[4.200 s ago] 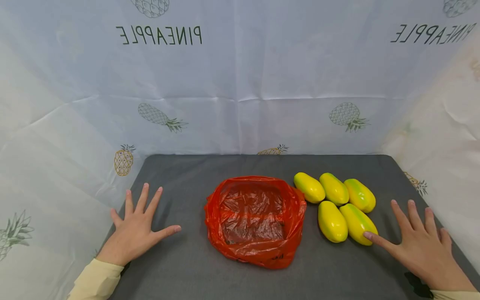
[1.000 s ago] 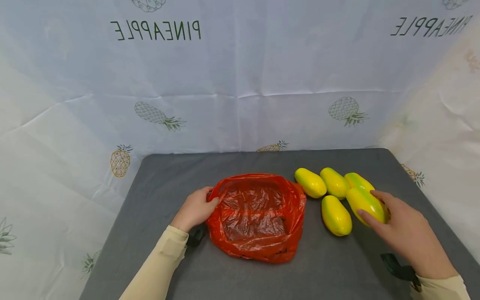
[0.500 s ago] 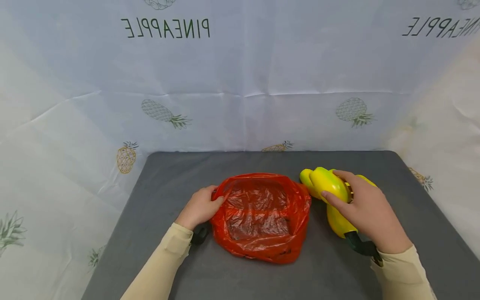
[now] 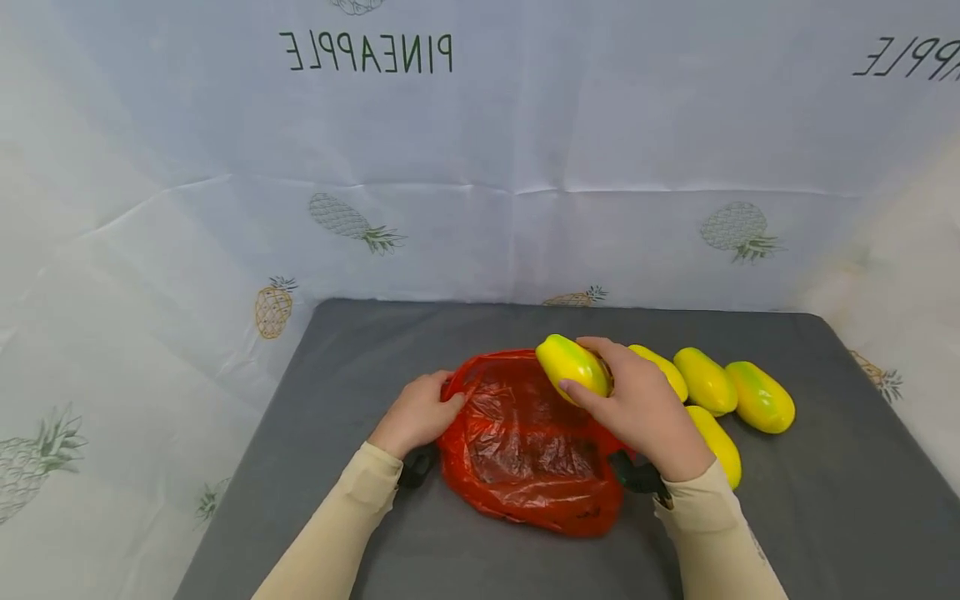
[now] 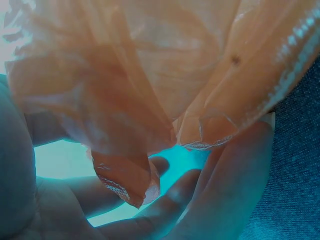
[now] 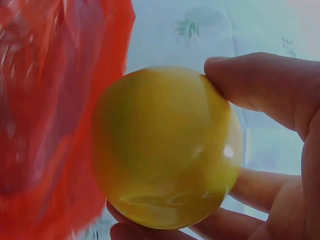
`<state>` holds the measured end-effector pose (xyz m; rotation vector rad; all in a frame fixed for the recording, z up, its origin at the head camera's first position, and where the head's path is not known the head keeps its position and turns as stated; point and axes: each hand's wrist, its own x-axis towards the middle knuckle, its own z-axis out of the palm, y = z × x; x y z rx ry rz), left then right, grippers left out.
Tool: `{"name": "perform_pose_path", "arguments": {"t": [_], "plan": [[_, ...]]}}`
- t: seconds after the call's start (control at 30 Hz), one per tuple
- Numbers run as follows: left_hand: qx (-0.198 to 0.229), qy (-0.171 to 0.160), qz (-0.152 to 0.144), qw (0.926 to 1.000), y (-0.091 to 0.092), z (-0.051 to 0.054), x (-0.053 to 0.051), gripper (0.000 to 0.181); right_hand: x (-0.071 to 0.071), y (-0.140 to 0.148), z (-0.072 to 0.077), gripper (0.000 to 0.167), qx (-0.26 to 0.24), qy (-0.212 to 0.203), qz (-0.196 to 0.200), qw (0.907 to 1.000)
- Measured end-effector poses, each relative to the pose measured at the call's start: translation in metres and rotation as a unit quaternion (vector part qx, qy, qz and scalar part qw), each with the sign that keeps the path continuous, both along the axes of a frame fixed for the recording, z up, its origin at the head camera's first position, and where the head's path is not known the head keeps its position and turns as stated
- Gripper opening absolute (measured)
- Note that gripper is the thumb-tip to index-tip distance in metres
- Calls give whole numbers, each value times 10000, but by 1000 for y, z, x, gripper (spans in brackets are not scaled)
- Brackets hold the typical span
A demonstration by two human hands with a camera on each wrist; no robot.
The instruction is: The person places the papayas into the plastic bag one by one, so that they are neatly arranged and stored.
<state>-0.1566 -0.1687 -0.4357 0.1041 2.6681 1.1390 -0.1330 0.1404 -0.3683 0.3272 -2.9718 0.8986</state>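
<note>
A red plastic bag lies on the table with its mouth spread open upward. My left hand holds the bag's left rim; in the left wrist view, the thin film hangs between the thumb and fingers. My right hand grips a shiny yellow-green papaya above the bag's far right rim. Thumb and fingers curl round the papaya in the right wrist view, where the bag shows close beside it.
More papayas lie right of the bag: one at the back, one farther right, one nearer, and one partly behind the right hand. The grey table meets a pineapple-print cloth behind.
Both hands came in from the table's sides. The left took hold of the bag's rim. The right picked up one papaya and carried it left over the bag.
</note>
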Motion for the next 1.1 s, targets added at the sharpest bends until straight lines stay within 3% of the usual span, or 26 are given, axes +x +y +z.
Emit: {"name": "perform_pose_path", "arguments": {"t": [0.33,0.53,1.1], "plan": [[-150,243,-9,9996,4,1,-1,42,-9,-43,-8,68,-272,-205,362,9988],[-166,135,-16,9998,5,0,-1,42,-13,-63,-19,68,-335,-317,579,9973],[-276,165,-67,9995,2,1,-1,38,-20,-84,-42,67,-262,-339,713,9965]]}}
